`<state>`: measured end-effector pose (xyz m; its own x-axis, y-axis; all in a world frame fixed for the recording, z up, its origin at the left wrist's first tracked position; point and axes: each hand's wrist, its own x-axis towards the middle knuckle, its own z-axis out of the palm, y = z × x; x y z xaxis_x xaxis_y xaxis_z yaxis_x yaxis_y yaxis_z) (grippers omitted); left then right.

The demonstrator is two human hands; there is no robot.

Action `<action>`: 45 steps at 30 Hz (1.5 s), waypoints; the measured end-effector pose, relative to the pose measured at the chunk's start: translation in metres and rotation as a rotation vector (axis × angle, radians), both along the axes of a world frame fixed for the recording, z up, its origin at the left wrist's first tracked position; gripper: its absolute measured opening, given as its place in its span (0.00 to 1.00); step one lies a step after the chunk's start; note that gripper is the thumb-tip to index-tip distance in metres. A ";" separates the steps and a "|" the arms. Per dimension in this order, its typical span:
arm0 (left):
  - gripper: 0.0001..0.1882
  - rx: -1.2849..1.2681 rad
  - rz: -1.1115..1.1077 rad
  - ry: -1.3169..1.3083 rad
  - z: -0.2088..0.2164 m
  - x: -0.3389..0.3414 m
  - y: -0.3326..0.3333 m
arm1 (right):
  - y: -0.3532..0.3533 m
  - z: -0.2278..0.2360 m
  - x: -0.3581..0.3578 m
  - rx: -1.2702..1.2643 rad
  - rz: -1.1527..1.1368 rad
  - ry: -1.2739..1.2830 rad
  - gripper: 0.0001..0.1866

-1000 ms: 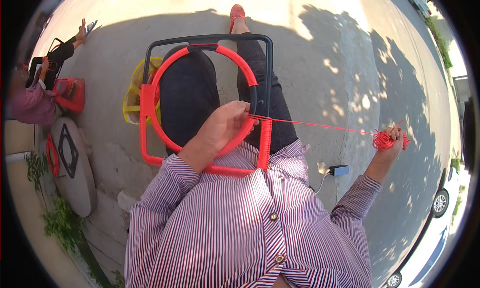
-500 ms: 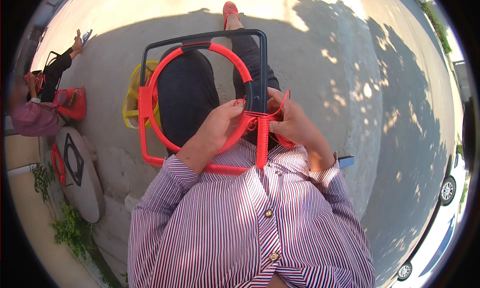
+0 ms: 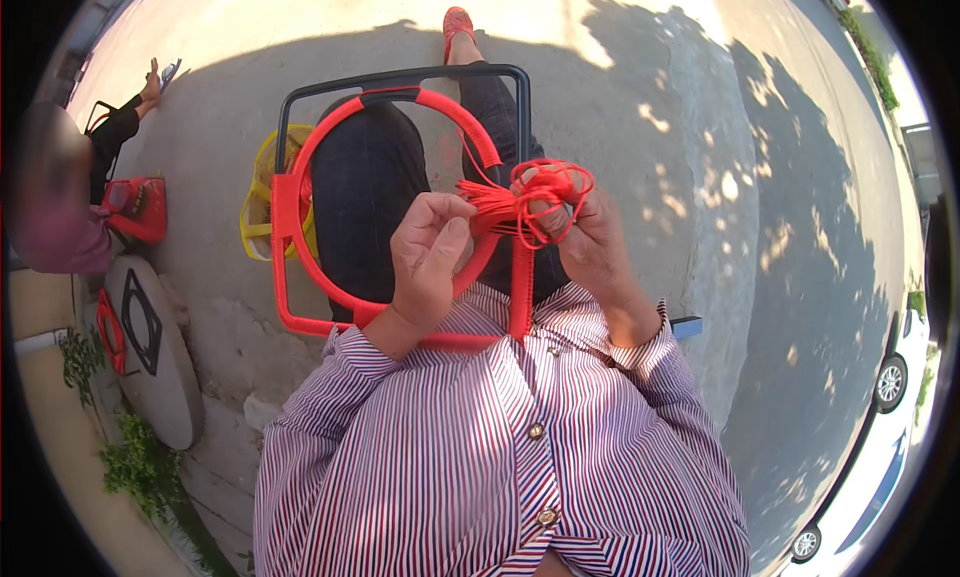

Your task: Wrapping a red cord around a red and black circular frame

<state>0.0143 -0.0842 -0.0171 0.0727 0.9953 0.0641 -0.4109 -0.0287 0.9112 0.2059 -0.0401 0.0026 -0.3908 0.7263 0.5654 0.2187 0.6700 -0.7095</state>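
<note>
A rectangular frame (image 3: 400, 74) with a ring inside it rests over my thighs. Its top bar is bare and black; the left side, the lower bar and most of the ring (image 3: 310, 247) are red. My right hand (image 3: 592, 247) grips a looped bundle of red cord (image 3: 548, 199) in front of the frame's right side. Close by on the left, my left hand (image 3: 428, 262) has its thumb and fingers pinched together at the strands' left end, over the ring's opening. The fingertips partly hide what they pinch.
A yellow basket (image 3: 258, 209) stands beside my left leg. Farther left sit another person (image 3: 65, 207) and a red bag (image 3: 138, 209). A round grey slab (image 3: 165, 377) bears a black frame and a red one. A white car (image 3: 870, 497) stands at the right.
My right hand has brought the cord bundle up from beside the frame to its front. My left hand has left the ring's lower right and now pinches by the cord.
</note>
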 end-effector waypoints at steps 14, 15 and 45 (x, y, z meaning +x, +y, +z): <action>0.22 -0.527 -0.153 -0.157 0.015 0.006 0.023 | 0.002 -0.034 0.192 -0.874 0.152 1.427 0.22; 0.22 -0.531 -0.156 -0.155 0.015 0.006 0.024 | -0.001 -0.041 0.195 -0.873 0.147 1.430 0.22; 0.02 -0.646 -0.329 -0.042 0.000 -0.008 0.018 | -0.070 -0.017 0.034 -1.150 -0.206 0.471 0.03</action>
